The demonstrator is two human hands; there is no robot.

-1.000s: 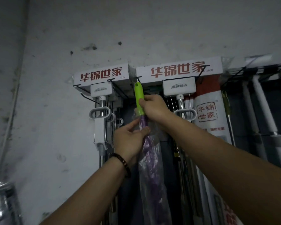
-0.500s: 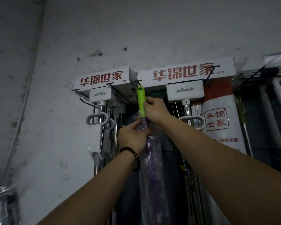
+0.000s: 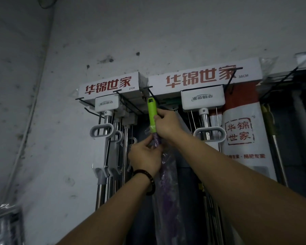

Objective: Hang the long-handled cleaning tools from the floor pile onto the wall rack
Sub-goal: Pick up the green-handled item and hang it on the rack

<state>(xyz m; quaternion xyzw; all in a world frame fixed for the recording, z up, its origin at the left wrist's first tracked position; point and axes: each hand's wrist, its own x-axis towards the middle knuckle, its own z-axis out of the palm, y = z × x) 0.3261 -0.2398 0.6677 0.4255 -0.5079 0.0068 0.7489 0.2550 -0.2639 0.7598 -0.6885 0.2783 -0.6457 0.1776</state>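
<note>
Fingers (image 3: 159, 118) of the right hand (image 3: 168, 127) clamped round the lower part of a bright green plastic handle (image 3: 152, 110), at the centre of the frame. Fingers (image 3: 147, 140) of the left hand (image 3: 145, 156) just below, pinching the purple shaft in a clear plastic sleeve (image 3: 166, 174) right under the green part. Dark beaded bracelet (image 3: 149, 175) on the left wrist.

Tool upright against the rack, sleeve trailing down to the bottom edge. Top end of the handle, with its hanging hole, right at a black wire hook (image 3: 150, 92); threaded on or only beside it, impossible to tell.

Hook set between a smaller white box with red characters (image 3: 109, 84) to the left and a wider white box with red characters (image 3: 201, 76) to the right. Under each box, a hanging steel-poled mop with a white head: one at centre left (image 3: 105, 103), one at centre right (image 3: 202, 98). Further right, a white bag with red print (image 3: 240, 135). Behind everything, a stained grey wall (image 3: 95, 41).
</note>
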